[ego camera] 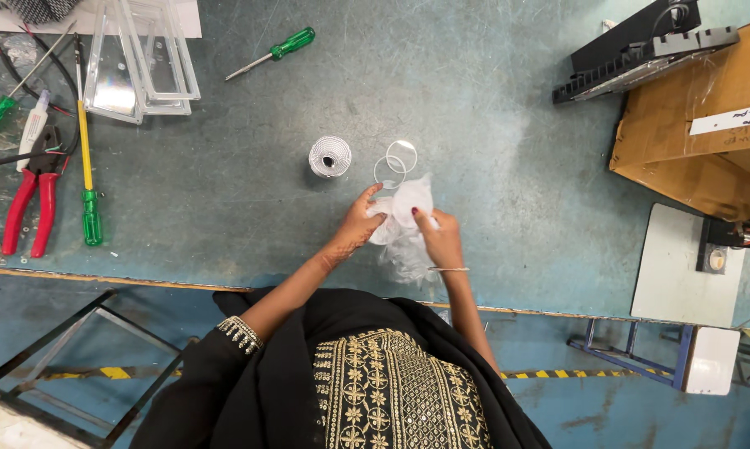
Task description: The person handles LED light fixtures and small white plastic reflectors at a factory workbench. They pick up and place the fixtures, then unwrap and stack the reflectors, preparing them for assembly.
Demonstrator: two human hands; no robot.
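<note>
Both hands hold a crumpled white cloth (410, 208) over the blue-grey table (491, 166). My left hand (360, 223) pinches its left side with the fingers. My right hand (440, 239) grips its right side; a thin bangle circles that wrist. Just beyond the cloth lie two clear round discs (396, 162), overlapping. To their left sits a white ribbed reflector cup (330, 156) with a dark hole in its middle.
Red-handled pliers (27, 208), green-handled screwdrivers (88, 166) (277, 51) and clear plastic covers (142, 58) lie at the left. A cardboard box (699, 125) and a black part (641, 50) sit at the right. A white stand (683, 266) is at the table's right edge.
</note>
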